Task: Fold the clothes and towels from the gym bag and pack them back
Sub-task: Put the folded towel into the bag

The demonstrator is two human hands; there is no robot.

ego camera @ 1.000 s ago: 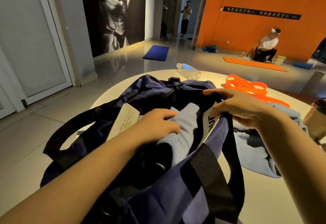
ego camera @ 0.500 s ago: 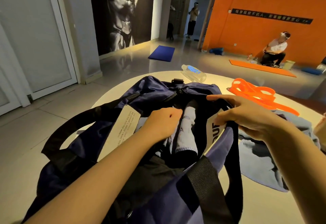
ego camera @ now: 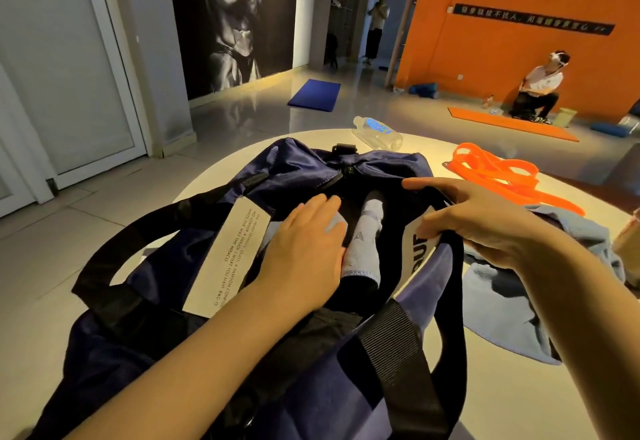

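Note:
A navy gym bag (ego camera: pixel 304 169) with black straps lies open on the round white table (ego camera: pixel 502 387). Inside its mouth sits a folded light blue towel (ego camera: pixel 363 242) above dark clothing. My left hand (ego camera: pixel 304 252) lies flat with straight fingers on the towel at the left side of the opening. My right hand (ego camera: pixel 478 221) holds the bag's right rim beside a white label, thumb pinching the edge. A light blue garment (ego camera: pixel 512 308) lies crumpled on the table to the right of the bag.
An orange resistance band (ego camera: pixel 498 176) and a plastic water bottle (ego camera: pixel 377 131) lie on the far side of the table. A brown object (ego camera: pixel 628 249) shows at the right edge. Two people and exercise mats are in the room behind.
The towel has gone deeper into the bag. My left hand has opened from gripping it and now lies flat on it. My right hand still holds the rim.

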